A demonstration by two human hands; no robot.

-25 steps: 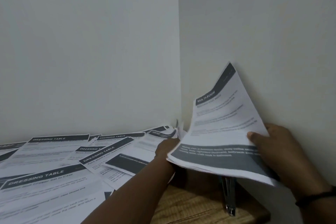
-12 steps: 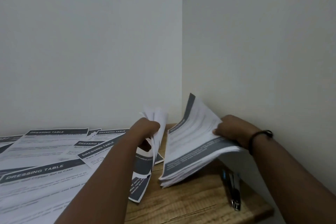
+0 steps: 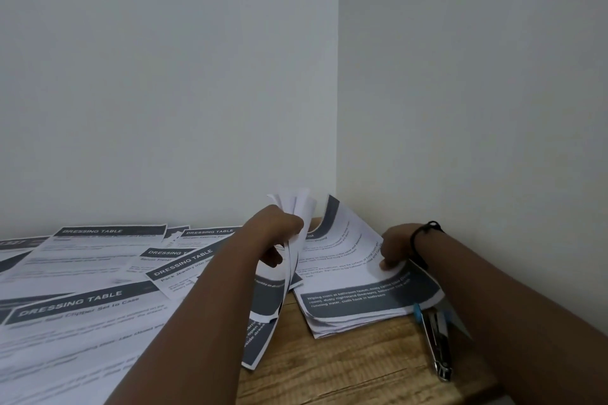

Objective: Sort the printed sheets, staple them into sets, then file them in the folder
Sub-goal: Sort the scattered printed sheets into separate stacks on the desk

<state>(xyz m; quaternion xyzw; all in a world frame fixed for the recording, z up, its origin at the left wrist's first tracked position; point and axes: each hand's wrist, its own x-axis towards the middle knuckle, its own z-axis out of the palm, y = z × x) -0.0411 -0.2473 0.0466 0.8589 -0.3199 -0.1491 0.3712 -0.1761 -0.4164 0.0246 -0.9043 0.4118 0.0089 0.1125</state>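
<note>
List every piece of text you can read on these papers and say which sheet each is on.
"DRESSING TABLE": header of the back left sheet.
"DRESSING TABLE" and "Pack Jewelry into...": slanted middle sheet.
"DRESSING TABLE" and "...Clipper Set to Case": near left sheet.
"Wiping cloth at bathroom faucet...": dark band of the right stack.
Body text elsewhere is too small or blurred.

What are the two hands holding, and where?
The left hand grips a few lifted sheets near their upper edge; the right hand pinches the stack at its right edge.

Plain pale walls [image 3: 164,76] meet above a wooden table [image 3: 345,368]
</note>
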